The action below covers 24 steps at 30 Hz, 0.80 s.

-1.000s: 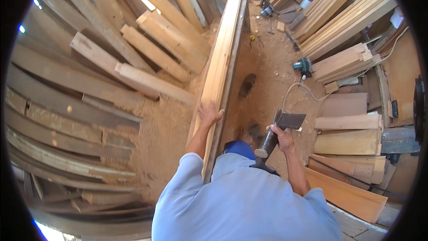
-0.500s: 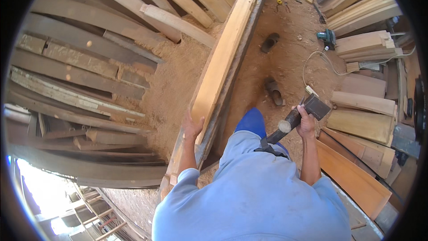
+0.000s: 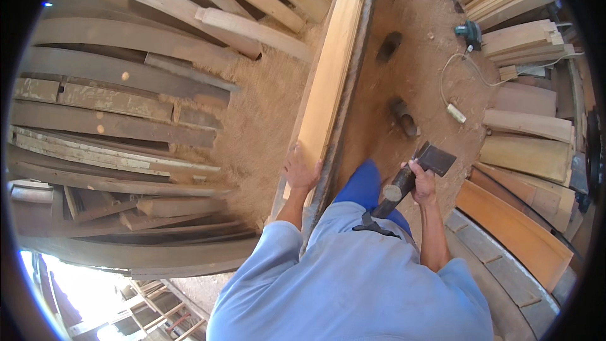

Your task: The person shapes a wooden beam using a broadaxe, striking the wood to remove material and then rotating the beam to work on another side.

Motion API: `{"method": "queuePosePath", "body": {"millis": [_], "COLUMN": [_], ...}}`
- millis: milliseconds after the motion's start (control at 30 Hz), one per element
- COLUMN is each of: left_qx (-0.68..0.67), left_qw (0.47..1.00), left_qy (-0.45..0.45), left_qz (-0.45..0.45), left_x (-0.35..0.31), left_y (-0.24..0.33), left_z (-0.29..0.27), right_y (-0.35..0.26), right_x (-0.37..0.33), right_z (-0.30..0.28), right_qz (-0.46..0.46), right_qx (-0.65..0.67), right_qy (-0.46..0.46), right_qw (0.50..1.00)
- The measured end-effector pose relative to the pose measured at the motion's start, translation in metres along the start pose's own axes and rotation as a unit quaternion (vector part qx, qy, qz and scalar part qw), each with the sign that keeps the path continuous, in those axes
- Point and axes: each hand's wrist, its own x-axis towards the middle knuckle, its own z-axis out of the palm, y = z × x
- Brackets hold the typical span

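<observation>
My left hand (image 3: 302, 170) rests on the near end of a long pale wooden plank (image 3: 331, 69), its palm down and fingers spread. The plank lies lengthwise on a narrow workbench (image 3: 361, 38) whose dark edge shows along its right side. Out to the right, my right hand (image 3: 423, 181) is closed round a dark tool (image 3: 437, 159). It has a flat, dark rectangular part at one end and a thick cylinder with a pale round end beside it. I cannot make out its exact kind. Part of its grip is hidden by my fingers.
Curved timbers (image 3: 95, 76) lie stacked on the left over sawdust (image 3: 262, 101). On the right are a green power tool (image 3: 468, 33), a white cable with a socket block (image 3: 456, 113), stacked boards (image 3: 527, 155) and an orange board (image 3: 511, 230). Two dark shoe-like items (image 3: 404, 117) lie on the ground.
My view has shifted, and the bench and plank sit at a slightly different angle. My left hand lies flatter on the plank. The right hand still grips the dark tool.
</observation>
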Motion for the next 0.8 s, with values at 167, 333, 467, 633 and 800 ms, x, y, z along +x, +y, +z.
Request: {"method": "queuePosePath", "body": {"millis": [167,333,467,633,800], "left_qx": [0.023,0.006,-0.001,-0.025,-0.059], "left_qw": [1.000,0.999,0.999,0.999,0.996], "left_qy": [-0.012,0.026,0.022,-0.007,0.042], "left_qz": [0.010,0.034,0.033,0.029,0.060], "left_x": [-0.002,0.002,0.002,0.003,-0.004], "left_y": [-0.003,-0.013,-0.019,-0.012,-0.012], "left_z": [-0.004,0.001,0.002,-0.003,-0.007], "right_y": [0.019,0.021,0.037,0.055,0.065], "right_x": [0.001,0.004,-0.011,-0.051,-0.089], "right_z": [0.038,0.109,0.149,0.175,0.171], "right_qz": [-0.027,-0.021,-0.001,-0.046,-0.125], "right_qx": [0.014,0.000,-0.046,-0.107,-0.110], "right_qy": [0.007,-0.024,-0.060,-0.063,-0.002], "right_qw": [1.000,0.999,0.997,0.991,0.986]}}
